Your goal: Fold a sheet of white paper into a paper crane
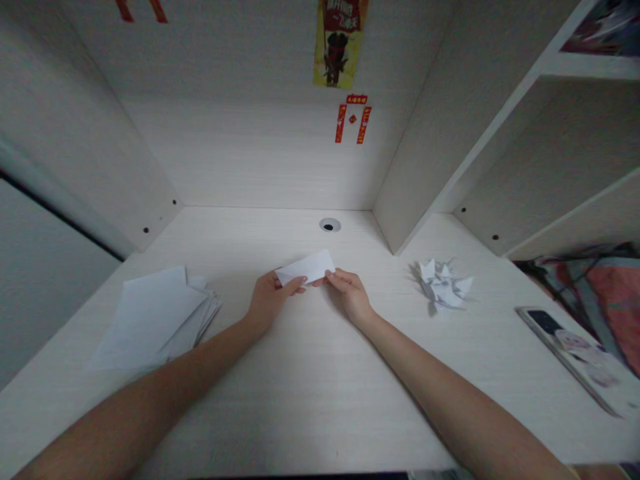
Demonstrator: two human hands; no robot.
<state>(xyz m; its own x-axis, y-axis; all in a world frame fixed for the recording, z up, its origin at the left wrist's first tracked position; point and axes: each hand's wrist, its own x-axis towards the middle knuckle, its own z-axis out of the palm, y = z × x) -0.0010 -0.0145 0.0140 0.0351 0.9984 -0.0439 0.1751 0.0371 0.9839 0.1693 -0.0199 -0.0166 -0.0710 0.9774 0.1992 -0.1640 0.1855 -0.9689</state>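
Here, 2 hands holding folded paper, upper-right cubby with indistinct contents

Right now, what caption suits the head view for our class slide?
Both hands hold a paper between stacked sheets on the left and pointed shapes on the right.

dim, greyish, diffuse light; the desk and folded paper look palest, the back panel duller toward its top; a soft shadow edges the right forearm; wide-angle stretch pulls at the margins, leaving the phone and fabric smeared
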